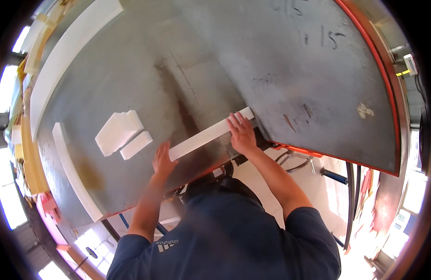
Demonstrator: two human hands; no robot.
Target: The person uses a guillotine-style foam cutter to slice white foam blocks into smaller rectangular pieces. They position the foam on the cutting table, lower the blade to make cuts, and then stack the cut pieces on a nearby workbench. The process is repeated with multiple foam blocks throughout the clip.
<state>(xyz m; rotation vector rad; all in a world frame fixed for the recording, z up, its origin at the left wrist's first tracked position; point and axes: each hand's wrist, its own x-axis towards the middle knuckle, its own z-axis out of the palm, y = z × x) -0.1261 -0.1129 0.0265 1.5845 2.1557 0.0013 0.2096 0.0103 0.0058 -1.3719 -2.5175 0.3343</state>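
Note:
A long white foam strip point(203, 137) lies aslant near the front edge of the grey worktable, its right end farther away. At its left end rests my left hand point(164, 161), fingers stretched forward and thumb out toward the strip's end. Over the strip's right part lies my right hand point(242, 135), its fingers spread and flat across the top. Neither hand is wrapped round the strip. To the left of my left hand sit a stack of white foam blocks point(117, 132) and a small white foam piece point(136, 145).
The grey worktable point(145, 79) has a red rim point(389, 93) on its right. Two long white foam lengths, one farther back point(61, 65) and one nearer point(75, 175), lie at the table's left. Dark stains and handwritten marks show on the surface. A blue-gripped handle point(334, 176) juts out below the table.

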